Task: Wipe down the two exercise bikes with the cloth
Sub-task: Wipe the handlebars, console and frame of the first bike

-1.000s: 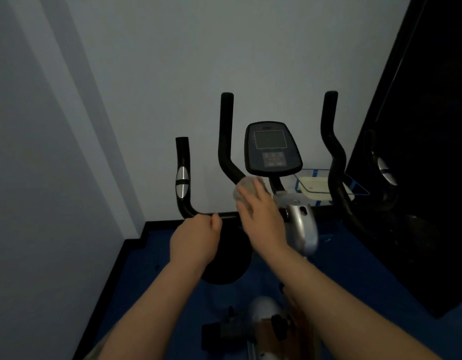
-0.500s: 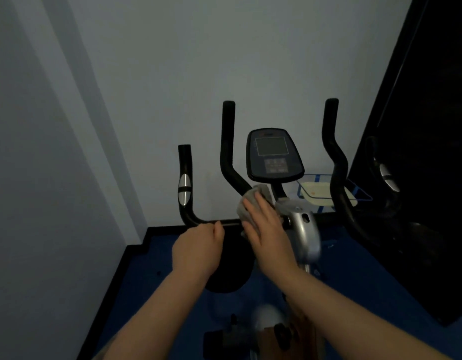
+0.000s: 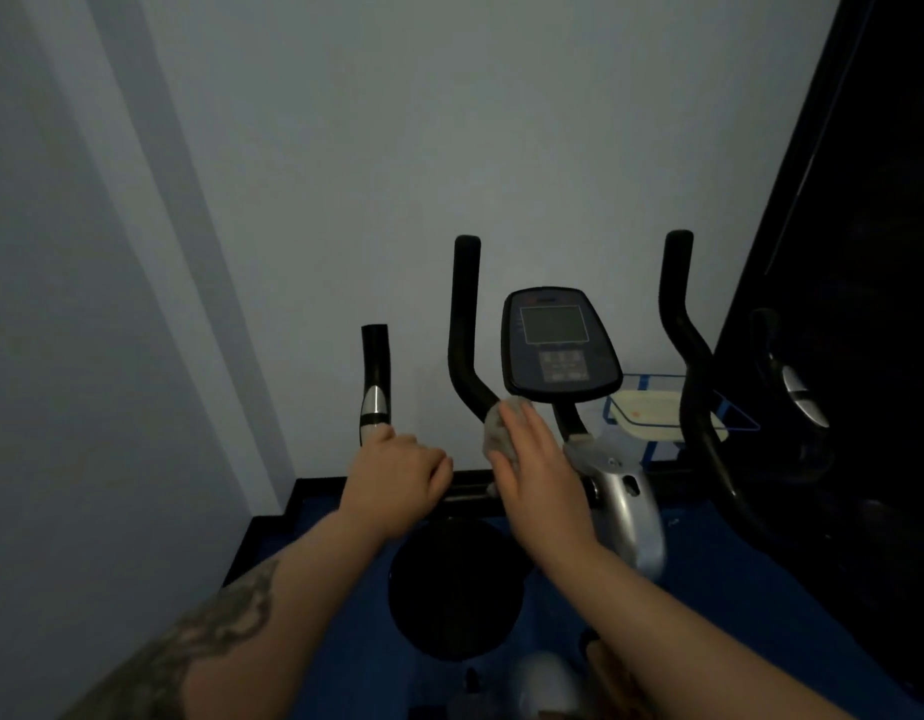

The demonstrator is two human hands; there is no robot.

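An exercise bike stands in front of me, with black handlebars (image 3: pixel 464 324), a dark console (image 3: pixel 558 345) and a silver stem cover (image 3: pixel 626 506). My left hand (image 3: pixel 397 478) grips the low left handlebar, just under its silver pulse sensor (image 3: pixel 374 410). My right hand (image 3: pixel 538 470) presses a small grey cloth (image 3: pixel 499 428) against the bend of the inner left handlebar, below the console. Most of the cloth is hidden under my fingers. A second handlebar with a silver sensor (image 3: pixel 803 400) shows at the dark right edge.
White walls close in at the left and behind the bike. A tall black panel (image 3: pixel 865 252) fills the right side. The floor (image 3: pixel 709 589) is blue with a black skirting. A blue wire holder with a pale tray (image 3: pixel 652 407) sits behind the right handlebar.
My right hand with the cloth has slid down and then back up along the inner left handlebar's bend. My left hand has shifted slightly left toward the silver sensor.
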